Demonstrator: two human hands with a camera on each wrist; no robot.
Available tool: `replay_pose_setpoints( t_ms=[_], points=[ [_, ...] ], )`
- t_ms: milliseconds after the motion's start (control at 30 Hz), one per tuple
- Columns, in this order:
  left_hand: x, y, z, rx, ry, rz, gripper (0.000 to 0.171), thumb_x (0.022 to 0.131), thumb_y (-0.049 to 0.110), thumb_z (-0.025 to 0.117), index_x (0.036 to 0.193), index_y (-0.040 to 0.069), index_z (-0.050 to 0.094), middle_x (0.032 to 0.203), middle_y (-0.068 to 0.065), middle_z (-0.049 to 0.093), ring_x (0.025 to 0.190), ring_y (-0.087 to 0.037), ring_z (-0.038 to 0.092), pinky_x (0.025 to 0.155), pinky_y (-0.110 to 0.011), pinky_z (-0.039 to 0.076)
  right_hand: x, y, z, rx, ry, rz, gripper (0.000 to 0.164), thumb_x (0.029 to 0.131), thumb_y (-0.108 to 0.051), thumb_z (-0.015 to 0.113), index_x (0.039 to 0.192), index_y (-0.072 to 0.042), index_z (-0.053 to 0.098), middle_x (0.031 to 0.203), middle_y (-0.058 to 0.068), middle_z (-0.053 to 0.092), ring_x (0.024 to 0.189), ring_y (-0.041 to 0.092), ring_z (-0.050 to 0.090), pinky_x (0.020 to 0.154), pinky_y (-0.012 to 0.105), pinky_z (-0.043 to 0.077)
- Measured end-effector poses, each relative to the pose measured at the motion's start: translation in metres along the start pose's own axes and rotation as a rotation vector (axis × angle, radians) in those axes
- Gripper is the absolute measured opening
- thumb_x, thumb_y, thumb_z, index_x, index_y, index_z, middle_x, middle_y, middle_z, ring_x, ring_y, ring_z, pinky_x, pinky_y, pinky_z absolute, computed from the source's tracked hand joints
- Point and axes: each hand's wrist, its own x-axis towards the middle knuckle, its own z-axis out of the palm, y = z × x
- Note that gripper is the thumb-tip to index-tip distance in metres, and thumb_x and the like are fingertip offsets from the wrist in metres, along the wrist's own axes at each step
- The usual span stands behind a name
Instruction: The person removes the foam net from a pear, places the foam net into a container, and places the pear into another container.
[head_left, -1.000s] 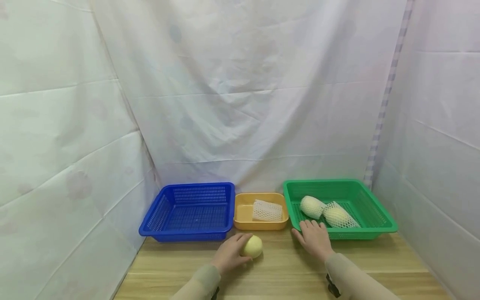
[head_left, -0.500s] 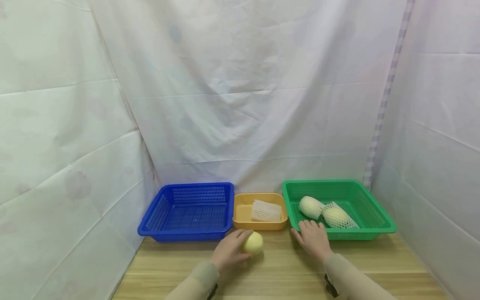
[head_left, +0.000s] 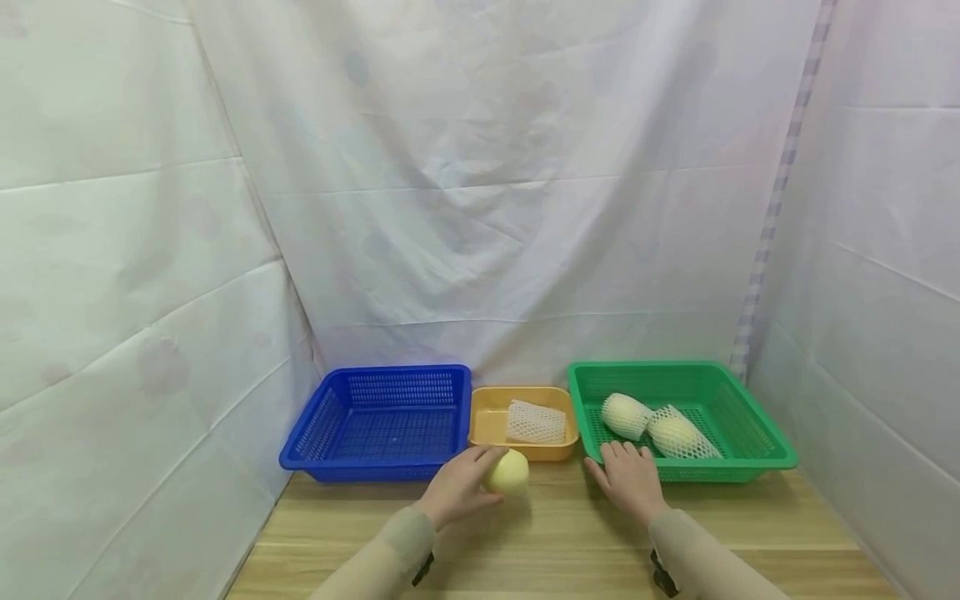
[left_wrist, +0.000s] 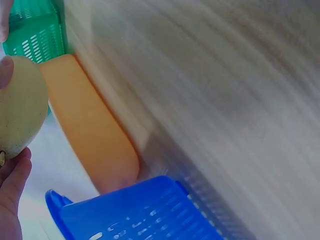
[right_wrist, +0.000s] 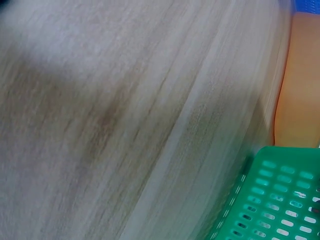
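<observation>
Gripping a yellow fruit (head_left: 512, 472) above the bench (head_left: 555, 542), near the orange tray (head_left: 491, 425), the left hand (head_left: 457, 489) has its fingers curled around it; the right hand (head_left: 628, 481) rests loose fingers on the green basket (head_left: 738, 463).

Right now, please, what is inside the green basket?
Inside the green basket lie two pale fruits in white nets. Whatever is beneath them is covered; the right hand hides part of the near rim.
</observation>
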Motion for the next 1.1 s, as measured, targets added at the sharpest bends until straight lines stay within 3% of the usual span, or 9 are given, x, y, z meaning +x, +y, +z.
replay_pose_setpoints(
  t_ms=[300,533,1100],
  points=[
    [0.006,-0.008,-0.014,0.005,-0.001,0.0,0.08,0.073,0.036,0.085,0.14,0.017,0.048,0.128,-0.002,0.057,0.108,-0.019,0.06,0.088,-0.034,0.052,0.0,0.001,0.002,0.003,0.014,-0.001,0.036,0.092,-0.044,0.062,0.077,-0.016,0.046,0.068,-0.003,0.043,0.059,0.018,0.036,0.056,0.036,0.03],
    [0.009,-0.017,-0.028,0.013,0.037,-0.004,0.079,0.071,0.034,0.087,0.138,0.016,0.05,0.125,-0.006,0.059,0.107,-0.022,0.06,0.087,-0.038,0.052,0.001,0.0,0.002,-0.005,0.03,-0.006,0.036,0.091,-0.045,0.063,0.076,-0.017,0.046,0.068,-0.003,0.045,0.059,0.017,0.037,0.056,0.036,0.03],
    [0.012,-0.033,-0.049,0.043,0.0,-0.007,0.08,0.076,0.039,0.082,0.144,0.02,0.044,0.131,-0.004,0.055,0.114,-0.022,0.057,0.089,-0.04,0.051,0.0,0.002,0.008,0.003,0.08,-0.02,0.037,0.089,-0.044,0.067,0.075,-0.017,0.045,0.066,-0.004,0.041,0.057,0.017,0.033,0.055,0.034,0.025]
  ],
)
